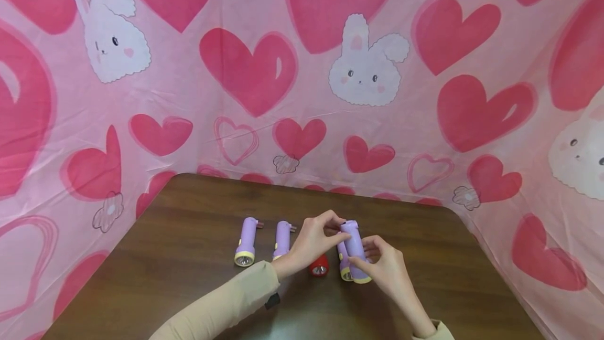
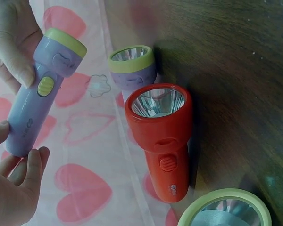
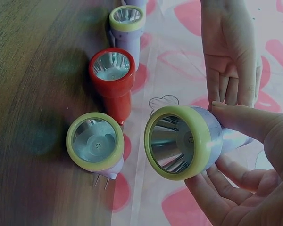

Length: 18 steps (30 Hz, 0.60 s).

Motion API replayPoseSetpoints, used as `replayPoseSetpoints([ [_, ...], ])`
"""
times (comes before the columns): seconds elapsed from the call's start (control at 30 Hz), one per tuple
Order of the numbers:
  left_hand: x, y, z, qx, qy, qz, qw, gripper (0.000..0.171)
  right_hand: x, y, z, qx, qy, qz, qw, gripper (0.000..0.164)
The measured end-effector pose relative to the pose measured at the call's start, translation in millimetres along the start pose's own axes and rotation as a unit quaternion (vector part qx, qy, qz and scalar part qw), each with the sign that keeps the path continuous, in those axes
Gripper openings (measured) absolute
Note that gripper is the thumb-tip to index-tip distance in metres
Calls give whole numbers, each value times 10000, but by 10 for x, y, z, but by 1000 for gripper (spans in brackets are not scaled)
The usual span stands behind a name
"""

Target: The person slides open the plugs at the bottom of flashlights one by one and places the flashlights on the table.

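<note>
A purple flashlight (image 1: 355,245) with a yellow rim is held tilted above the table between both hands. My left hand (image 1: 312,239) pinches its tail end between thumb and fingers. My right hand (image 1: 388,265) grips it near the head, thumb on one side and fingers on the other. The left wrist view shows its yellow switch (image 2: 45,86); the right wrist view shows its reflector (image 3: 172,143). Just behind it, partly hidden, lies another purple flashlight (image 1: 344,262). A red flashlight (image 1: 319,267) lies to its left, mostly covered by my left hand in the head view.
Farther left on the brown wooden table (image 1: 189,256) lie two more purple flashlights, one at the far left (image 1: 246,240) and one (image 1: 282,239) partly behind my left wrist. Both have prongs out at the tail. A pink heart-patterned cloth (image 1: 302,93) hangs around the table.
</note>
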<state>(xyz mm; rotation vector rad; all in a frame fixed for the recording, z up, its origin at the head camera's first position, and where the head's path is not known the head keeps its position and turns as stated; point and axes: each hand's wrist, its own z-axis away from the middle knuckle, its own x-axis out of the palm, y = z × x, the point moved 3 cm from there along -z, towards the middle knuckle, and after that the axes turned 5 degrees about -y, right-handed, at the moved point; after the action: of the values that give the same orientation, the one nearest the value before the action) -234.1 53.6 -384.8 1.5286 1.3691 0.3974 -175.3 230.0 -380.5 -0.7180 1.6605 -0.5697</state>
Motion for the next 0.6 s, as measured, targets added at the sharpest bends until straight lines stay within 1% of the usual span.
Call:
replayPoseSetpoints([
  [0.33,-4,13,-1,25,36,38,10000,23,8,-14,4,-151,111,18,9998,34],
  [0.6,-17,32,-28,38,-19,51,10000,23,13,-28,-9,-210,126,3,9997,34],
])
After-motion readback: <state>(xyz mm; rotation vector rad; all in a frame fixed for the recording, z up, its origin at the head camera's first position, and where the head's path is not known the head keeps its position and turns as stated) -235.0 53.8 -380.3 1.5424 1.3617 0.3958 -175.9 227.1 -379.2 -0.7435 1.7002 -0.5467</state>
